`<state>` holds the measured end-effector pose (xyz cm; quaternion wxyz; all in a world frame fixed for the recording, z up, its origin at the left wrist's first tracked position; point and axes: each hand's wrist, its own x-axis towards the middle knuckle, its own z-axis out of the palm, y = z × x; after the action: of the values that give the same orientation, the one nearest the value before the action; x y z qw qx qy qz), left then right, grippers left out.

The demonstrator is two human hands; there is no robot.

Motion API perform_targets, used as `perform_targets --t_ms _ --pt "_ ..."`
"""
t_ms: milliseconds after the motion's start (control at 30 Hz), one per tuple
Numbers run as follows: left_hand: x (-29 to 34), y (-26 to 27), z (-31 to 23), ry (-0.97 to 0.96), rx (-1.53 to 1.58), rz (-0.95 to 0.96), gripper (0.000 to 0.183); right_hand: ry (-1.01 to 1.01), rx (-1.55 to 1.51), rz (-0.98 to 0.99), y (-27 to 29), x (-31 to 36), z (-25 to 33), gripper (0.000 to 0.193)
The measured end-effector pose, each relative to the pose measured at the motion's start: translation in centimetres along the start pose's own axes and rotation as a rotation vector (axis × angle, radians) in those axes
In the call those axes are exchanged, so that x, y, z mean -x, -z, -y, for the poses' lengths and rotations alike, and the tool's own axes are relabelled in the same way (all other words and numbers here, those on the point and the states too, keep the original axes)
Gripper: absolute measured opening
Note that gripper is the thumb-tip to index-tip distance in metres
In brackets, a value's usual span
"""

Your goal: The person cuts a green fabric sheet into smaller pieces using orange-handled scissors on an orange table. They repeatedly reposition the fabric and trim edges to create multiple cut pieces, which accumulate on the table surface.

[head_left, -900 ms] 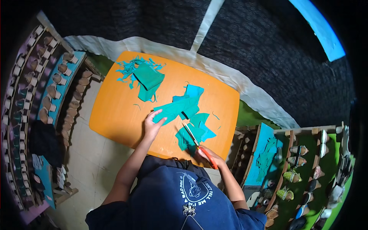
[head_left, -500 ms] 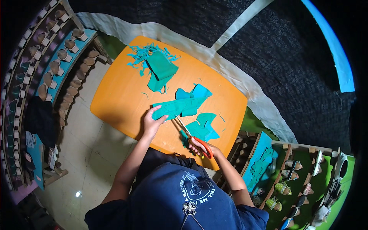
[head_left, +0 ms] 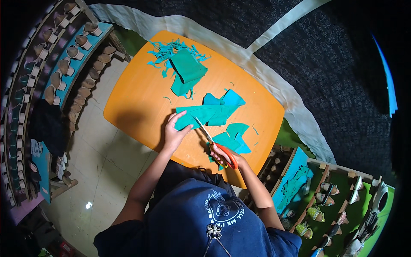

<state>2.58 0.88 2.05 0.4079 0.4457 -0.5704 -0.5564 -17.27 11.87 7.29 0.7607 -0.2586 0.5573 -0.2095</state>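
My left hand (head_left: 174,133) pinches the left end of a flat green sheet (head_left: 188,115), thumb near its lower edge and fingers on top. Faint curved lines run across the sheet. In my right hand (head_left: 217,155) is a pair of scissors (head_left: 227,155) with orange handles, fingers wrapped through the grips. The blades reach up and left into the sheet's lower edge, and their tip shows over its surface. Blue-green cut pieces (head_left: 234,98) lie touching the sheet's right end. More cut pieces (head_left: 226,139) rest just right of the blades.
An orange table (head_left: 139,96) holds it all. Toward its far side lie a folded green sheet (head_left: 188,66) and a heap of thin scraps (head_left: 165,52). Racks of shoe forms (head_left: 64,67) stand at the left. Another rack with shoes (head_left: 324,199) stands at the lower right.
The scissor blades have moved up and left, farther over the green sheet. My left hand still grips the same end. The whole view has shifted slightly.
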Motion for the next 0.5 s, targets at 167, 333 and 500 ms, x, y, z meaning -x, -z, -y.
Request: perform_targets --t_ms 167,333,500 --pt "-0.1 -0.2 0.3 -0.026 0.001 -0.014 0.049 0.050 -0.038 0.014 -0.3 0.1 0.6 0.048" --pt "0.0 -0.5 -0.5 0.002 0.047 -0.024 0.050 0.036 -0.086 0.010 -0.4 -0.4 0.6 0.046" --pt "-0.1 -0.5 -0.3 0.001 0.046 -0.042 0.050 0.048 -0.198 0.093 0.0 -0.9 -0.4 0.046"
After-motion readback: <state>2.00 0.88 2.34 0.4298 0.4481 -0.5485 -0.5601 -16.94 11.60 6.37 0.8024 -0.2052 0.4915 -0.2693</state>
